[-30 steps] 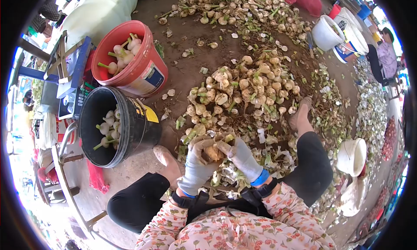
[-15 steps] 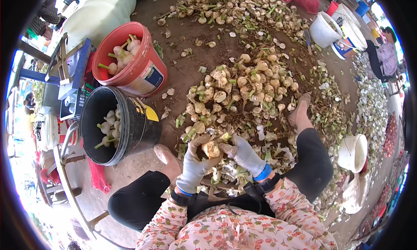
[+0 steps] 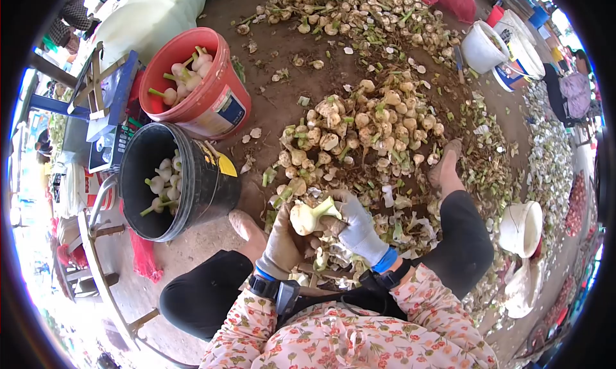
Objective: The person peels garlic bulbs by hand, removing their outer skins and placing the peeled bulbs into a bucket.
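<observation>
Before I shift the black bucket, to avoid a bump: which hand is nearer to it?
Left. The left hand is right of the black bucket, by the garlic bulb; the right hand is farther right, at the bulb's stem.

The black bucket (image 3: pixel 205 183) was scuffed, dull plastic, while the red bucket (image 3: pixel 224 115) looked like smoother plastic with a faint sheen. Knitted, matt cloth made up the gloves (image 3: pixel 360 233), and the garlic bulb (image 3: pixel 303 219) had a smooth, slightly glossy skin.
</observation>
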Available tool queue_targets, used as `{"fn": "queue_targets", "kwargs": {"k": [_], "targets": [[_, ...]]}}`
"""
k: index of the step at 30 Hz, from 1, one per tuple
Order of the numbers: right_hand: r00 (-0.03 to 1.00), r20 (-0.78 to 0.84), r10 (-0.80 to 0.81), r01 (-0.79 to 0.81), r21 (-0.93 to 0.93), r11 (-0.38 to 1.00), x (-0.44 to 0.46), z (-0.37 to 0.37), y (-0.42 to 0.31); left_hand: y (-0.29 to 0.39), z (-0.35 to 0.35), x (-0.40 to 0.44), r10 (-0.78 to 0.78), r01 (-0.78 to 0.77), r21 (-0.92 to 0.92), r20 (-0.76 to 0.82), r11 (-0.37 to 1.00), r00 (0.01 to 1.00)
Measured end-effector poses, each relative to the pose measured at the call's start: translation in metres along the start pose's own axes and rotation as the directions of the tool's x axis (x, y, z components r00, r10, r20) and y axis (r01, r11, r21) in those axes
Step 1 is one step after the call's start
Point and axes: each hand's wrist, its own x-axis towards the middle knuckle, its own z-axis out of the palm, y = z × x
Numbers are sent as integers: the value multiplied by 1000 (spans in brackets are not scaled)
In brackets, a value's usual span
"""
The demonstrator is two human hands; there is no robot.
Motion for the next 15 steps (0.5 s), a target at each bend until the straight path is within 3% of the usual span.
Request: {"fn": "queue_targets", "kwargs": {"k": [1,2,3,4,6,7,8,10,12,13,15], "targets": [[983,30,182,-185,174,967,-4,5,-2,-3,9,-4,82,-70,124,-95,990,992],[983,30,179,-181,189,965,-4,6,0,-6,18,-6,175,-127,251,-180,960,968],[984,30,175,-177,204,963,-3,6,0,-4,25,-1,289,-133,492,-256,860,923],[985,30,172,-174,219,960,-1,7,-1,-16,9,4,481,-303,624,-135,721,866],[987,44,152,-156,136,978,0,-1,-9,-16,9,0,516,-307,600,-209,739,831],[789,339,512,-614,456,644,2,-11,-14,-11,17,-4,500,-303,525,-285,795,818],[770,363,524,-637,461,617,-1,-14,-11,-7,22,-7,475,-300,443,-361,845,803],[734,414,538,-678,469,565,-5,-16,-8,1,19,-9,462,-314,429,-302,847,834],[784,418,460,-619,466,632,-7,-14,-10,7,22,-14,394,-267,428,-242,863,886],[816,428,388,-567,466,679,-8,-11,-9,-1,17,-6,480,-351,464,-195,813,855],[849,449,279,-478,428,767,-10,-9,-11,-3,14,-6,452,-296,535,-185,791,872]]}}
